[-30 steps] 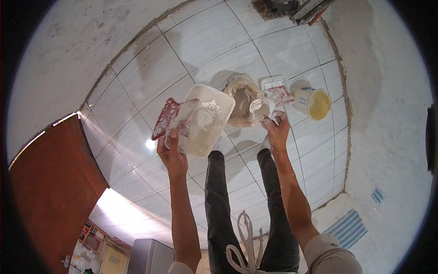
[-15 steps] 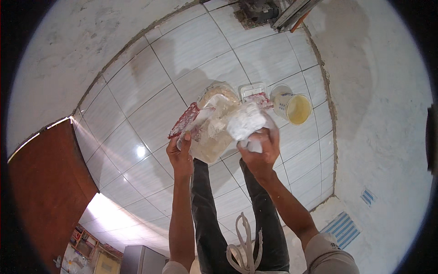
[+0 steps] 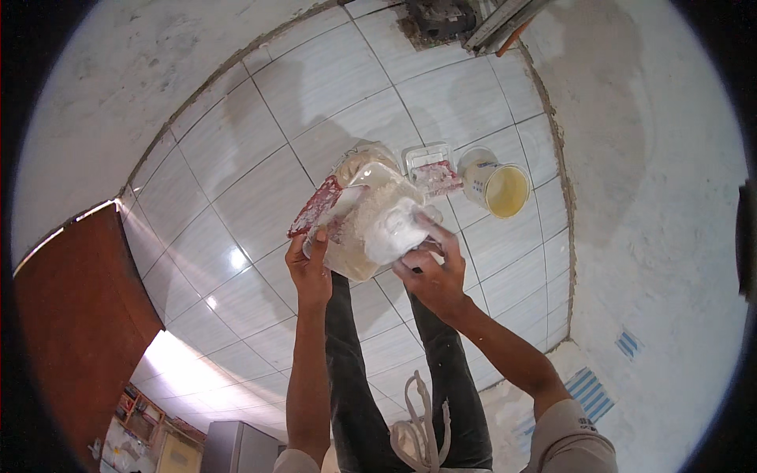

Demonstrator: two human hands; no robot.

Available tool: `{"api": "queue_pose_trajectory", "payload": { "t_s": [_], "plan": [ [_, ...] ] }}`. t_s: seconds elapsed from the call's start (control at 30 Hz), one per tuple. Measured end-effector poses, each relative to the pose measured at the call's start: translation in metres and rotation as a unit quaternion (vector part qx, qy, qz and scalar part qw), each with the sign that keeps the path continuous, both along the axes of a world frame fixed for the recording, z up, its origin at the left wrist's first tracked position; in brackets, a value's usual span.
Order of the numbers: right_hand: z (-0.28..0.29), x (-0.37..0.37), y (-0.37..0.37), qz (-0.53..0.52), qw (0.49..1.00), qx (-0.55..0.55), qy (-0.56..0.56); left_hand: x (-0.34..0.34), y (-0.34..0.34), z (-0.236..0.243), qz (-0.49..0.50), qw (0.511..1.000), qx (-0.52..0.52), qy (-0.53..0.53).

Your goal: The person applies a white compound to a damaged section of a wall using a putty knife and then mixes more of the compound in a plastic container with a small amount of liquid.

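Observation:
My left hand (image 3: 310, 268) grips the near left edge of a clear plastic tub (image 3: 352, 264), thumb on top. Pale powder and lumps lie in the tub. Against its left side, by my left fingers, is a flat red piece (image 3: 317, 206) dusted white; whether my fingers also hold it, I cannot tell. My right hand (image 3: 434, 272) has its fingers curled round a white, rounded thing (image 3: 392, 232), perhaps a small powder-filled vessel, over the right part of the tub. Its underside is hidden.
Beyond the tub is a clear bag (image 3: 367, 155) with beige contents. A clear tray (image 3: 430, 154) holding a red-and-white piece stands to its right, beside a whitish bucket (image 3: 505, 193) with a yellowish inside. Below is the tiled floor (image 3: 252, 173); a brown door (image 3: 87, 315) is at left.
My right hand has brought the white thing leftward and a little nearer, from the tub's right side to over it. My left hand keeps its grip on the tub.

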State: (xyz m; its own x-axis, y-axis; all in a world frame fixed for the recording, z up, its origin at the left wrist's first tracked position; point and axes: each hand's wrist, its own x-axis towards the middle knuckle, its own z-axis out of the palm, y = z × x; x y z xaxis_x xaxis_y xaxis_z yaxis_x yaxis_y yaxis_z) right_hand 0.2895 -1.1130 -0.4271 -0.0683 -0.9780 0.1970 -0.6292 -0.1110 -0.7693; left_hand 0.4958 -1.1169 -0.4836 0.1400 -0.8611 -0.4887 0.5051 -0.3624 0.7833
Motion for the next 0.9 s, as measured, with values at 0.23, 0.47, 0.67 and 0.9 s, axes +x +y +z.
{"api": "queue_pose_trajectory", "payload": {
  "t_s": [0.23, 0.47, 0.67, 0.9],
  "plan": [
    [0.011, 0.01, -0.009, -0.051, 0.994, -0.022, -0.092, 0.011, -0.008, 0.0, 0.002, 0.999, 0.025, -0.019],
    [-0.026, 0.021, -0.017, -0.381, 0.735, 0.203, -0.523, 0.031, -0.021, -0.007, 0.023, 0.999, 0.005, -0.024],
    [-0.188, 0.033, 0.016, -0.336, 0.783, 0.312, -0.42, 0.047, -0.025, -0.017, 0.025, 0.999, -0.021, -0.017],
    [-0.305, 0.027, 0.017, -0.295, 0.823, 0.272, -0.402, 0.033, -0.031, -0.01, 0.002, 1.0, 0.019, -0.016]
  ]
}}
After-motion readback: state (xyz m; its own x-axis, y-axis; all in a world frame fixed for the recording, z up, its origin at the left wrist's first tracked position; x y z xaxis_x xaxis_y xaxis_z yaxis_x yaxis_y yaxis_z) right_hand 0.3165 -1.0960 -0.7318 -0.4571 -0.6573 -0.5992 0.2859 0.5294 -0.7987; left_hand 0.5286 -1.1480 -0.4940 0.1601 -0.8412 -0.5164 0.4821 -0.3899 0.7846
